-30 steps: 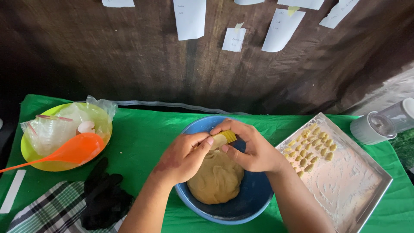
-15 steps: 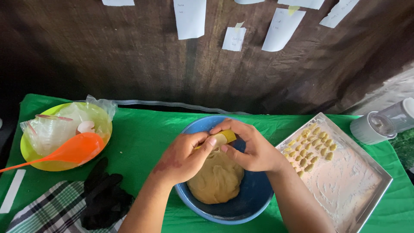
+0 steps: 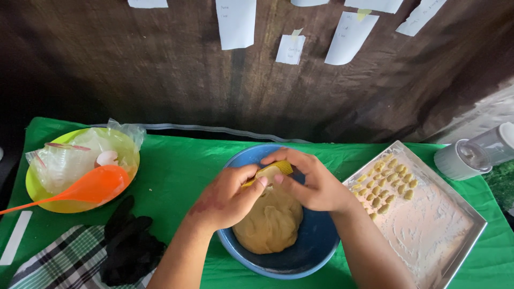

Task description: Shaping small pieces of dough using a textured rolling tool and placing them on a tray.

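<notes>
Both hands meet over a blue bowl (image 3: 313, 256) that holds a lump of tan dough (image 3: 270, 225). My left hand (image 3: 227, 197) and my right hand (image 3: 310, 182) together pinch a small yellow ridged tool (image 3: 273, 171) just above the dough. Whether a bit of dough lies on the tool is hidden by my fingers. To the right, a floured metal tray (image 3: 433, 235) carries several small shaped dough pieces (image 3: 388, 182) at its near-left corner.
A yellow-green bowl (image 3: 37, 192) at the left holds a plastic bag, eggshells and an orange spoon (image 3: 88, 186). A black cloth (image 3: 131, 246) and a checked towel (image 3: 59, 265) lie at the front left. A white-lidded jar (image 3: 468, 155) stands at the right on the green tablecloth.
My hands have shifted only slightly; the fingers keep working the yellow tool above the dough. Nothing else has moved.
</notes>
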